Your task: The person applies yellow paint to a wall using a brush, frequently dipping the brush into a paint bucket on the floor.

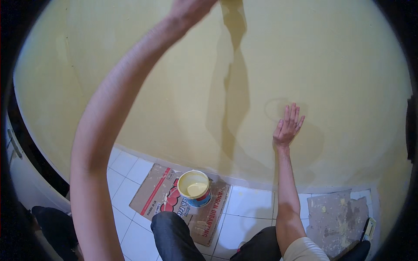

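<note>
My right hand [289, 128] lies flat, fingers spread, against the pale yellow wall [343, 81], with nothing in it. High on the same wall, my left hand [194, 11] is raised at the end of a bent arm. The top edge of the view cuts off its fingers, so whatever it may hold is hidden. Down the wall between the arms runs a long dark shadow. Below, in front of my knees, an open plastic paint bucket [194, 184] stands upright with light yellow paint inside.
Under the bucket is a flattened printed cardboard box [156, 189] on white floor tiles [251, 204]. At right lies a paint-spotted cardboard piece [338, 217], beside a tool with a pale end [369, 228]. A white door with a handle [13, 143] stands at far left.
</note>
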`<state>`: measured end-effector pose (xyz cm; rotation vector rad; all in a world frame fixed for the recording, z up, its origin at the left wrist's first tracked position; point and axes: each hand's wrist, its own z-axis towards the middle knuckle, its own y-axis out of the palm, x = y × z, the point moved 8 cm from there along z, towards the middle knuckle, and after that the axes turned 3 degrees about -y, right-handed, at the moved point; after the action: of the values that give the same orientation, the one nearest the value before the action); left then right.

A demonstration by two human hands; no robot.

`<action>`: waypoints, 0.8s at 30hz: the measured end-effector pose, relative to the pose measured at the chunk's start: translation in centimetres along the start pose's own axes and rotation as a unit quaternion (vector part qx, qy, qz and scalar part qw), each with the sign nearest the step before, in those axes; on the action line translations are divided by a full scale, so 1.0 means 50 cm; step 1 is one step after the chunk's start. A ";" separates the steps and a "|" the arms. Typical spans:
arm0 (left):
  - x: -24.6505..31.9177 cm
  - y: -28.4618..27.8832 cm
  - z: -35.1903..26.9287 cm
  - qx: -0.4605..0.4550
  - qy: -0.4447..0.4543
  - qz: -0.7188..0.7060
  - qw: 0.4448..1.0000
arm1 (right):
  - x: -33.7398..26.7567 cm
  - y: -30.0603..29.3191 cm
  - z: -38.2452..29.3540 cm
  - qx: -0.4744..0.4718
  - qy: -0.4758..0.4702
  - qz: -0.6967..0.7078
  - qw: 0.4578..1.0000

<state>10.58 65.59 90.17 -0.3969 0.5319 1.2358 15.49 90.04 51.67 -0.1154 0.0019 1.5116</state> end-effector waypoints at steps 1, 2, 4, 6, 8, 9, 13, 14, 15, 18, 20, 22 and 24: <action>0.042 0.014 -0.023 -0.011 0.055 0.030 0.998 | 0.000 0.000 0.000 0.000 -0.001 -0.002 1.000; 0.092 0.021 -0.054 0.003 0.096 0.095 0.991 | 0.002 0.001 0.000 -0.001 0.002 -0.001 1.000; 0.185 0.024 -0.125 0.020 0.149 0.182 0.972 | 0.003 0.001 0.000 -0.001 -0.002 -0.001 1.000; 0.249 0.015 -0.186 0.008 0.171 0.188 0.967 | 0.004 0.000 0.000 0.001 -0.002 0.001 1.000; 0.301 0.003 -0.251 -0.010 0.191 0.168 0.967 | 0.006 0.001 -0.001 0.000 0.000 0.002 1.000; 0.324 -0.010 -0.285 0.003 0.194 0.156 0.968 | 0.005 -0.001 -0.001 0.004 -0.004 0.001 1.000; 0.429 -0.025 -0.442 -0.033 0.241 0.122 0.962 | 0.004 -0.001 -0.001 -0.002 -0.004 -0.004 1.000; 0.455 -0.030 -0.489 -0.052 0.262 0.088 0.960 | 0.004 -0.001 0.000 -0.002 -0.005 -0.005 1.000; 0.482 -0.037 -0.538 -0.071 0.282 0.054 0.955 | 0.004 -0.001 0.000 -0.003 -0.004 -0.003 1.000; 0.546 -0.060 -0.683 -0.132 0.331 -0.096 0.930 | 0.004 -0.001 0.001 -0.006 -0.002 0.000 1.000; 0.569 -0.037 -0.770 -0.262 0.310 -0.214 0.889 | 0.004 -0.001 0.001 -0.008 -0.004 -0.002 1.000; 0.580 0.026 -0.853 -0.468 0.216 -0.322 0.794 | 0.005 -0.001 0.000 -0.010 -0.005 -0.002 1.000; 0.558 0.095 -0.880 -0.539 0.176 -0.339 0.751 | 0.006 0.000 0.000 -0.011 -0.003 -0.001 1.000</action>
<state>5.26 64.18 38.16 -1.6783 -0.1149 0.6137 15.52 90.35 51.65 -0.1281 -0.0193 1.5102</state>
